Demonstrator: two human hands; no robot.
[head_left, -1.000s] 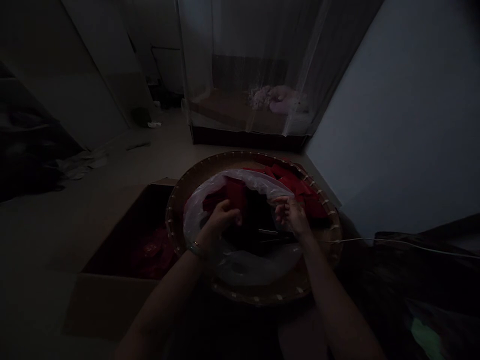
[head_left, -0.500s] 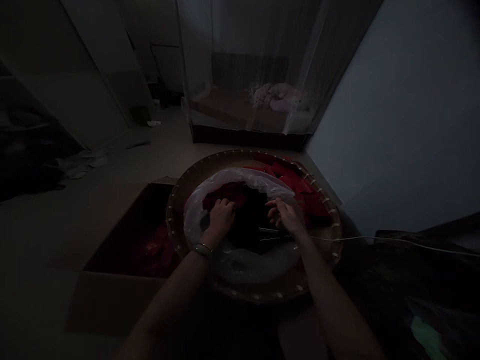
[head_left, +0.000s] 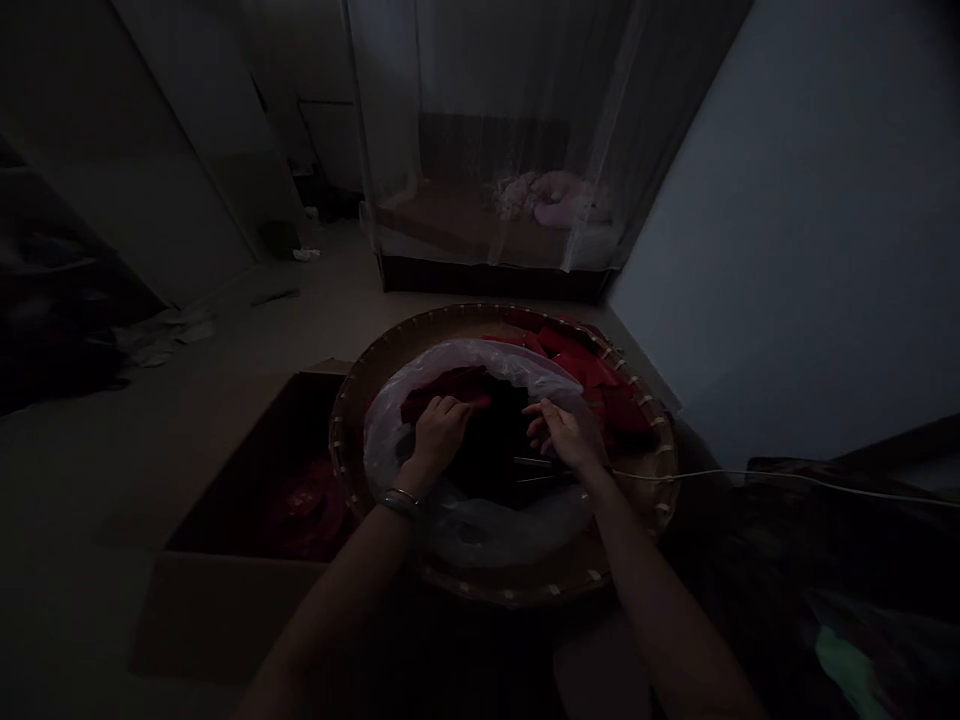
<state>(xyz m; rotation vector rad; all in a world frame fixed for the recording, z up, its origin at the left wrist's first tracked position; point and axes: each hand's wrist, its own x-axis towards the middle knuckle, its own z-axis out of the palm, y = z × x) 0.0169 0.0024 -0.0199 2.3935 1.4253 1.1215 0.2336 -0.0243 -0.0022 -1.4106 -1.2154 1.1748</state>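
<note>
A white, translucent plastic bag [head_left: 480, 545] lies spread open inside a round woven bamboo tray [head_left: 397, 335]. Its dark middle holds dark red, flat pieces [head_left: 442, 390], too dim to tell whether cloth or paper. My left hand [head_left: 440, 432] is over the bag's left part, fingers pinched at the edge of a red piece. Across the dark opening, my right hand [head_left: 561, 435] hovers near the bag's right side, fingers loosely bent and apart, with nothing visible in them. Below it lie two thin, shiny, rod-like things [head_left: 534, 463]; their kind is unclear.
Bright red folded pieces [head_left: 577, 360] are heaped at the tray's far right. A cardboard box [head_left: 217, 600] with red items stands at left. A pale cord [head_left: 720, 472] runs right from the tray. Behind are a netted bed [head_left: 465, 220] and a white wall [head_left: 810, 250].
The red piece that stood up by my left hand now lies lower, and that hand has turned knuckles-up over it. My right hand has shifted slightly left, away from the bag's rim.
</note>
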